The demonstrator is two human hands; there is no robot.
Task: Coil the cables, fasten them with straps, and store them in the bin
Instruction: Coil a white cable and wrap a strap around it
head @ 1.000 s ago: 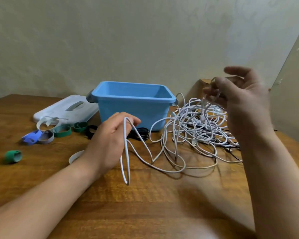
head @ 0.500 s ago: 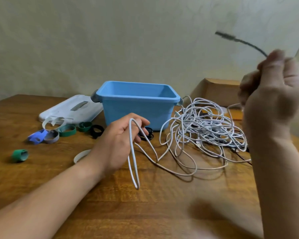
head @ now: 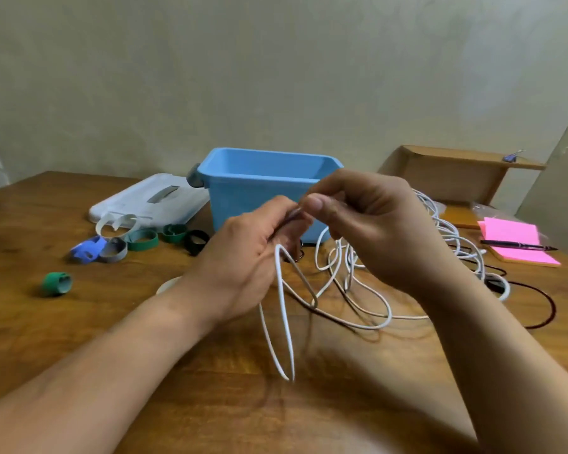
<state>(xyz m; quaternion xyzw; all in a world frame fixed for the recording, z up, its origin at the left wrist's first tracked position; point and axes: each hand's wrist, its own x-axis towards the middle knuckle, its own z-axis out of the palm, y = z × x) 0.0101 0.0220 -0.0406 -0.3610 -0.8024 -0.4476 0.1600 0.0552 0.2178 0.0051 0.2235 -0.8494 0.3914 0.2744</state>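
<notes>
Half a second back my right hand [head: 371, 231] was up high with the cable's free end whipping in the air. Now it has dropped to meet my left hand [head: 243, 260], thumb and forefinger pinching the white cable [head: 284, 322] right against my left fingertips. My left hand is curled round the same cable, and a long narrow loop hangs below it toward the surface [head: 79, 339]. I take this as a fresh turn being handed across, so coiling of this cable is only beginning. The tangle [head: 453, 237] lies beyond and under my right hand, yet to be drawn in. The blue bin [head: 243, 194] stands just behind both hands. The straps [head: 141, 240] lie well off past my left hand, none on a cable that I can see.
</notes>
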